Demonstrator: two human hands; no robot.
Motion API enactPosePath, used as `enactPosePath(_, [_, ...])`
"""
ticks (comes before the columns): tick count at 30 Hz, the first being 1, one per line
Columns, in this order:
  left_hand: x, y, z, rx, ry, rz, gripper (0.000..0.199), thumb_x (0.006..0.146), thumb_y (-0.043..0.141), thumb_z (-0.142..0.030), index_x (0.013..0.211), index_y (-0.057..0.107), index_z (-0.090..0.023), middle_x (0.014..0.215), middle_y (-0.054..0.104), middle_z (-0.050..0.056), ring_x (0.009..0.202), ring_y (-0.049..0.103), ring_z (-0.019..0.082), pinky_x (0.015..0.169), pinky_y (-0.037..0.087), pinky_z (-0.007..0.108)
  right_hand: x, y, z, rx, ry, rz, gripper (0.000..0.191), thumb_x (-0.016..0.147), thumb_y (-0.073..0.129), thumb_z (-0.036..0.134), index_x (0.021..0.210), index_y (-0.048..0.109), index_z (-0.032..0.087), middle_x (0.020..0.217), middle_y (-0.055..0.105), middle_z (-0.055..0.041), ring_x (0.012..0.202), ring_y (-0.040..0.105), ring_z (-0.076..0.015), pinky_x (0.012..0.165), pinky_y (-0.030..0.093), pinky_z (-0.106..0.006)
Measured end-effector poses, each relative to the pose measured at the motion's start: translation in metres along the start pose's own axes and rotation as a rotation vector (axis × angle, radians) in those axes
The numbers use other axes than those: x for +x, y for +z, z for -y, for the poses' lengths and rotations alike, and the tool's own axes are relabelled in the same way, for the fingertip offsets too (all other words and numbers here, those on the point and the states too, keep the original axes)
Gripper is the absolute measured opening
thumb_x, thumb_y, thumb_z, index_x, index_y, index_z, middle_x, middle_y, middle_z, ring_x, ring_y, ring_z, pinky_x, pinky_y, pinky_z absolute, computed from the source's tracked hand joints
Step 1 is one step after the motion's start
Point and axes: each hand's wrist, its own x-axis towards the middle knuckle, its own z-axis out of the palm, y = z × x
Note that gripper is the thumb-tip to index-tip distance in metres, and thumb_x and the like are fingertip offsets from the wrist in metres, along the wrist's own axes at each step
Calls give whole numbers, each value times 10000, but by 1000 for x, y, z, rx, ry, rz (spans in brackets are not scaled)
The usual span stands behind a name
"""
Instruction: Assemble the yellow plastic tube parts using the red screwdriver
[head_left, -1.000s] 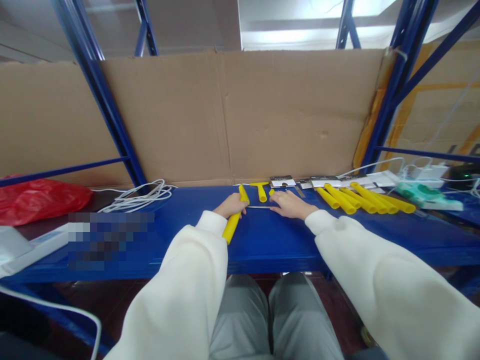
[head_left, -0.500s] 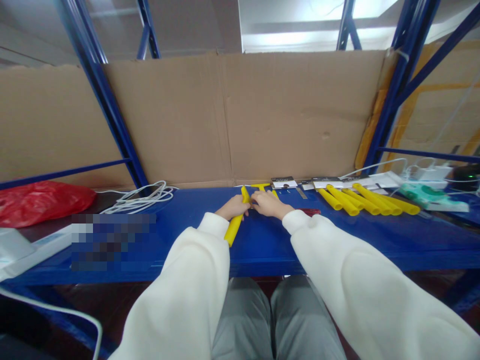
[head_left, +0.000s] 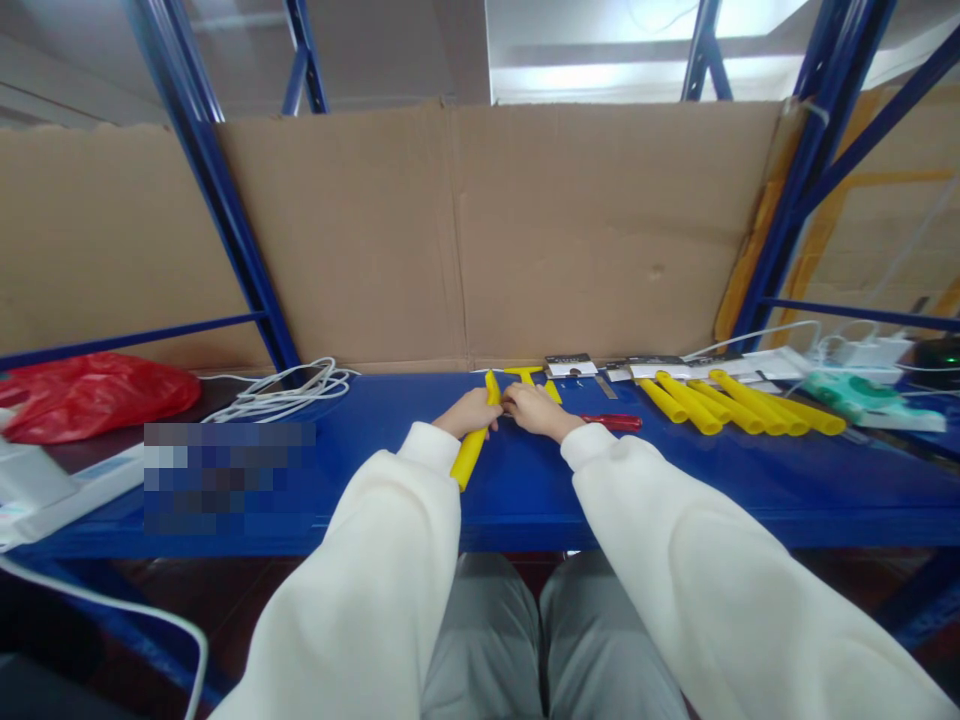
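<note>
Blue steel posts [head_left: 225, 210] and brown cardboard [head_left: 600, 230] back the tabletop [head_left: 375, 470], where my two hands meet near the middle. My left hand [head_left: 470, 412] wraps around a yellow tube [head_left: 469, 458] that slants away from me, its near end jutting out below my fist; the grip probably steadies it and leaves the far end free. My right hand [head_left: 534, 410] comes in from the side, fingers bunched narrow just beside the tube; whether they pinch something small I cannot tell. Next to my right sleeve [head_left: 637, 490] lies a red-handled tool [head_left: 619, 423], likely set down within easy reach. Beyond my knuckles rest a yellow T-shaped piece [head_left: 527, 374] and a black-and-white card [head_left: 568, 366]. To the right of my hands, more yellow tubes [head_left: 697, 408] lie side by side, presumably lined up for picking out singly. Well to the left sit coiled white cable [head_left: 289, 392] and a red plastic bag [head_left: 97, 400], apparently out of the way.
</note>
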Motion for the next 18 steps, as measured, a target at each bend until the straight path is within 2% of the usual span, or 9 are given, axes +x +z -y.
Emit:
enactPosePath(12, [2,1,1,23,27,2,278,796,474,-56,546,559,-142,550,631,30,400,548,104,467,467,217,0,2,-2,11,-30,-50,216,965,454,148,1066,645,149,1166,691,-139,1159,609,-240,914,433,-323])
enactPosePath(18, [1,0,-1,46,21,1,311,803,475,-51,515,542,-148,498,590,8,396,538,102,459,453,207,2,6,-5,30,-33,-78,192,954,473,137,1018,652,158,1133,700,-118,1120,621,-228,882,434,-314])
